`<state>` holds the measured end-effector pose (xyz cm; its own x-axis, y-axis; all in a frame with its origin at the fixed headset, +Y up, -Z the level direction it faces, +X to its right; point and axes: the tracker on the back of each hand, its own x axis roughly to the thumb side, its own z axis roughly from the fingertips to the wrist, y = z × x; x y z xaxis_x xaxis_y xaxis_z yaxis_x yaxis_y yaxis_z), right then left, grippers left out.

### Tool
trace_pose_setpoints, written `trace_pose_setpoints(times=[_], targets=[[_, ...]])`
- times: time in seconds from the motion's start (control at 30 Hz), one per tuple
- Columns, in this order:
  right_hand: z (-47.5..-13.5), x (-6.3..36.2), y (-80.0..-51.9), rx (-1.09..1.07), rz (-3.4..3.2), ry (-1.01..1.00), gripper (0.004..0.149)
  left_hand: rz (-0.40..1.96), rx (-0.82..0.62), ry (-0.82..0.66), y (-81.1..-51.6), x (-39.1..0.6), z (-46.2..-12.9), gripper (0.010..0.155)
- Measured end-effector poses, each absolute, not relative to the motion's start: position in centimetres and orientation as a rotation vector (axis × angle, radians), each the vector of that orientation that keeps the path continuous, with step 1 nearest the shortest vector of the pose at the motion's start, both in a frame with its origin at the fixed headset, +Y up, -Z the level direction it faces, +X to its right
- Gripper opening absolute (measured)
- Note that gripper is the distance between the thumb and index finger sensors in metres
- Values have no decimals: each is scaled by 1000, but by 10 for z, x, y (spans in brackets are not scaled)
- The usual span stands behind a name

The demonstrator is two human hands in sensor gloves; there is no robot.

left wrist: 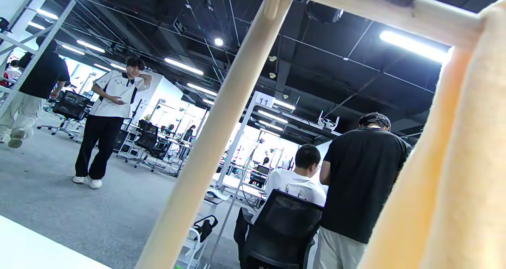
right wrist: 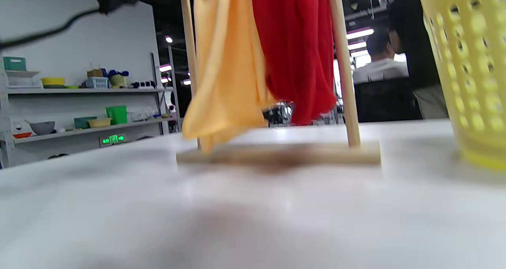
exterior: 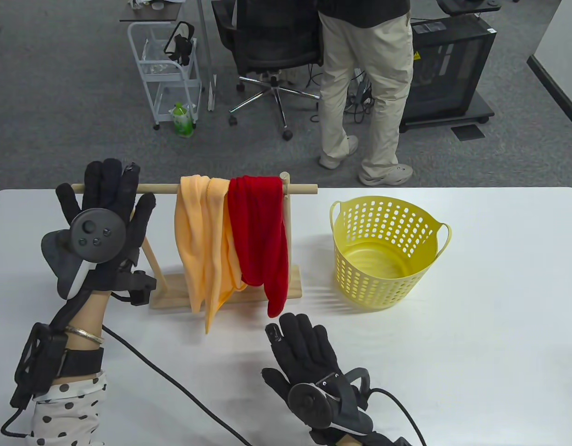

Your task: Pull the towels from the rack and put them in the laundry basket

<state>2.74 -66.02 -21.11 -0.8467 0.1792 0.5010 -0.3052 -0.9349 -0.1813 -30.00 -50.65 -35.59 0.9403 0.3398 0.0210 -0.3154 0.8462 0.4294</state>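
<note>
Nothing is moved yet: the orange towel [exterior: 203,241] and red towel [exterior: 260,232] hang on the wooden rack [exterior: 249,188], and the yellow laundry basket [exterior: 387,253] on the right holds nothing. The left hand [exterior: 98,223] rests with straight fingers on the rail's left end; the right hand [exterior: 309,367], fingers spread and holding nothing, is near the red towel's tip.

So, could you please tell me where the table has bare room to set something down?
Bare white table lies right of the yellow basket and along the near edge, between the cable and right hand. Crowded: the wooden rack with its towels, and the left hand by it.
</note>
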Motion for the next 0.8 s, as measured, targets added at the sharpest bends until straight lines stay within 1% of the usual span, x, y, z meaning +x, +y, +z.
trace_pose_setpoints(times=[0.07,0.1,0.17,0.2,0.27,0.3,0.33,0.4,0.43,0.5,0.6,0.7,0.8], targets=[[-217,22,-631,753,2764,-472,71,344,441,59,-506,-300,-356,67],[-220,20,-622,770,2754,-512,71,345,441,60,-506,-300,-356,67],[-231,8,-590,821,2716,-620,70,348,444,57,-507,-300,-356,67],[-235,4,-580,827,2707,-638,70,348,444,55,-507,-300,-356,67],[-249,-11,-548,830,2670,-709,70,346,444,54,-507,-300,-356,66],[-255,-16,-538,826,2664,-729,70,344,443,55,-507,-300,-355,66],[-264,-26,-522,821,2663,-751,70,335,444,60,-508,-299,-355,67],[-280,-41,-499,757,2690,-776,72,316,446,64,-508,-298,-355,67],[-286,-47,-491,739,2702,-784,72,311,445,66,-508,-297,-354,67],[-307,-65,-471,631,2731,-796,73,308,444,66,-508,-297,-354,67],[-332,-86,-458,501,2781,-797,74,302,441,65,-508,-297,-353,67],[-348,-100,-457,410,2866,-769,75,294,446,63,-509,-297,-352,67],[-355,-104,-460,370,2895,-771,75,296,449,61,-510,-297,-352,67]])
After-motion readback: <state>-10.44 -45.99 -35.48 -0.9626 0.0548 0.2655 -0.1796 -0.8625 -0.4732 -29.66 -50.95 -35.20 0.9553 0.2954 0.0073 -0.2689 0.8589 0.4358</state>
